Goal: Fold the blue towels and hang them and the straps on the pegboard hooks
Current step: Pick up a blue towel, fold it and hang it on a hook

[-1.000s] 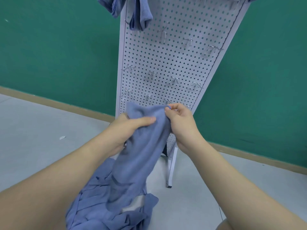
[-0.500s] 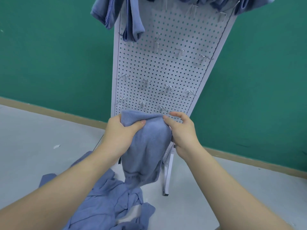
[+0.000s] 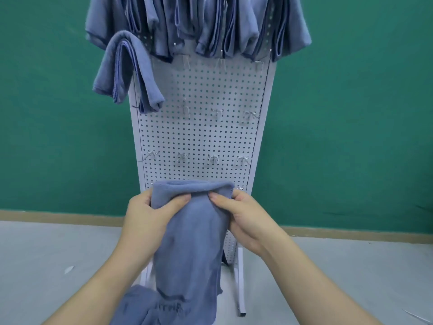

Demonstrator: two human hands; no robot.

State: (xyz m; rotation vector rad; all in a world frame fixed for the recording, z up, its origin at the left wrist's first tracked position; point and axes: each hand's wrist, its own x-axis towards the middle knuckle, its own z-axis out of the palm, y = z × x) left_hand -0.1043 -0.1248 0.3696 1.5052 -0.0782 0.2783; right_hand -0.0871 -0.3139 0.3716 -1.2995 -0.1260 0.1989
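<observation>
I hold a folded blue towel (image 3: 192, 242) in front of the white pegboard (image 3: 201, 137). My left hand (image 3: 150, 214) grips its upper left corner with the thumb across the front. My right hand (image 3: 243, 216) pinches the upper right corner. The towel hangs down between my forearms and reaches more blue cloth (image 3: 138, 306) at the bottom of the view. Several folded blue towels (image 3: 210, 24) hang along the top row of the board, and one more blue towel (image 3: 128, 71) hangs lower at the left edge. No strap is plainly visible.
Bare metal hooks (image 3: 216, 112) stick out in rows across the middle and lower board. The board stands on white legs (image 3: 241, 285) on a grey floor, in front of a green wall (image 3: 58, 113). A small white scrap (image 3: 69, 269) lies on the floor at left.
The view has tilted up and squared to the board, revealing the top row of towels. Both hands have lifted the towel and spread its top edge wider.
</observation>
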